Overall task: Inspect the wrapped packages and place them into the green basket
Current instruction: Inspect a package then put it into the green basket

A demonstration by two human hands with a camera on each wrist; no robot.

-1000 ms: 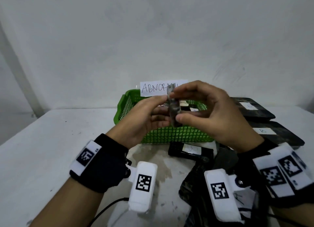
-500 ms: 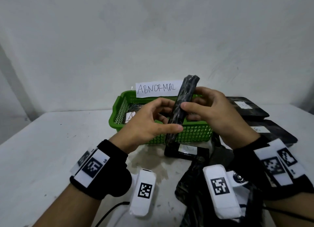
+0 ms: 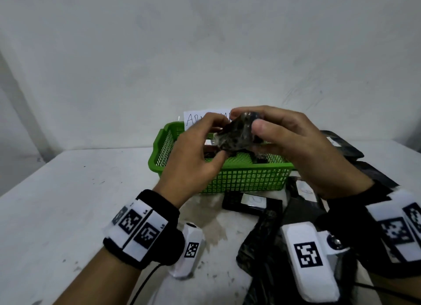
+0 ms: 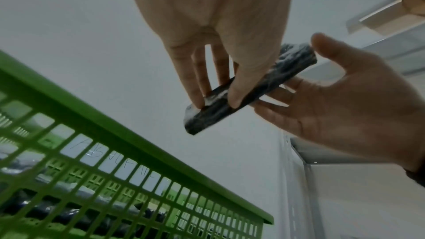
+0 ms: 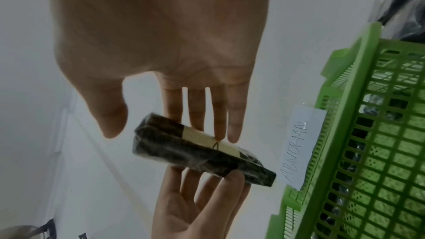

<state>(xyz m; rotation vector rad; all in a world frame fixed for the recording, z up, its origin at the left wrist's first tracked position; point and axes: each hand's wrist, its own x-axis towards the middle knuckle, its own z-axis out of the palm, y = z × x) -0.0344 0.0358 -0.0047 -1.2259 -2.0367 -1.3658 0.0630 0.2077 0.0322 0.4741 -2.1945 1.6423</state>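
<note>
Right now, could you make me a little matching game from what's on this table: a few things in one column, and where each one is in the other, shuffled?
Things:
1. held package
2. green basket
3. paper sign
4. labelled package

Places:
a. fixed on the basket's far rim
b. lying on the table just in front of the basket
c. up in the air between both hands
d. standing on the white table, below the hands

Pairs: 1-c, 2-d, 3-a, 4-b

The left hand and right hand each grip one end of the held package.
</note>
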